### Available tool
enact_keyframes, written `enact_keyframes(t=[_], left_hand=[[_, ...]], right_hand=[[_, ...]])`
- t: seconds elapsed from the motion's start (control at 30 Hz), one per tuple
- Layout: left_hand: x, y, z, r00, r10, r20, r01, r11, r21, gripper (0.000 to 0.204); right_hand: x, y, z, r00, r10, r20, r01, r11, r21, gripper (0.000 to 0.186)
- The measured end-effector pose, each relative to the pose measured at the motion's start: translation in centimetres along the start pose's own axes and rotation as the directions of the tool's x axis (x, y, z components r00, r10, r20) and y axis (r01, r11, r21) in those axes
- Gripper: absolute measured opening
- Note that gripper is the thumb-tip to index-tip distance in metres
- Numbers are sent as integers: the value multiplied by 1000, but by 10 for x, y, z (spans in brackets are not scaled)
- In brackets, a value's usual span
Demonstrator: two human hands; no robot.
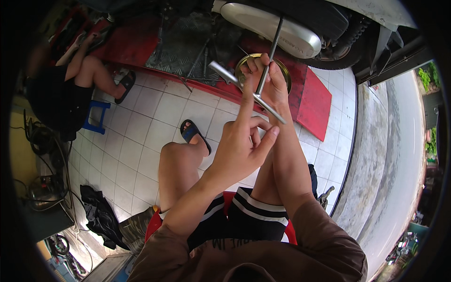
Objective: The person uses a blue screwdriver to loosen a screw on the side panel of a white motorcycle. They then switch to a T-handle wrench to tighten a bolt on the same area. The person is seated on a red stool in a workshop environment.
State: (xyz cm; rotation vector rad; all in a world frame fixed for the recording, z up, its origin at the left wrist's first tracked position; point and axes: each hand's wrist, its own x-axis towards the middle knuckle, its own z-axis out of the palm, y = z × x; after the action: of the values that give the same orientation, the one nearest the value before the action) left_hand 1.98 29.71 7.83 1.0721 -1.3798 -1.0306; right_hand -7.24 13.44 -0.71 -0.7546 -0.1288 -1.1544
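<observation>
A steel T-handle wrench (225, 71) has its long shaft running up to the silver side cover (251, 26) of a scooter at the top. My right hand (272, 87) is closed around the shaft near the crossbar, below the cover. My left hand (242, 148) is just below it, index finger stretched up against the crossbar, other fingers loosely curled and apart from the thumb. A gold round tray (287, 75) lies behind my right hand, partly hidden by it.
A red lift platform (314, 110) holds loose tools on dark tread plate (178, 47). At left another person (84, 75) sits by a blue stool (96, 117). Cables (42, 136) and dark cloth (98, 216) are at lower left. A paved roadway (390, 155) runs along the right.
</observation>
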Motion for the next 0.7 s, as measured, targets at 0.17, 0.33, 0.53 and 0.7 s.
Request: enact_keyframes(t=[0.17, 0.33, 0.53, 0.7], left_hand=[[-2, -9, -2, 962, -193, 192, 154, 967, 201, 71], [-4, 2, 2, 994, 38, 98, -43, 998, 53, 72], [-2, -25, -4, 970, -138, 199, 74, 952, 298, 76], [4, -7, -4, 992, -7, 125, -35, 943, 331, 81]], right_hand=[[1, -2, -7, 1000, -27, -15, 27, 999, 33, 22], [0, 0, -6, 998, -36, -53, 38, 998, 47, 21], [3, 8, -4, 993, -18, -113, 28, 996, 89, 21], [6, 4, -4, 994, -21, -103, 24, 999, 27, 22]])
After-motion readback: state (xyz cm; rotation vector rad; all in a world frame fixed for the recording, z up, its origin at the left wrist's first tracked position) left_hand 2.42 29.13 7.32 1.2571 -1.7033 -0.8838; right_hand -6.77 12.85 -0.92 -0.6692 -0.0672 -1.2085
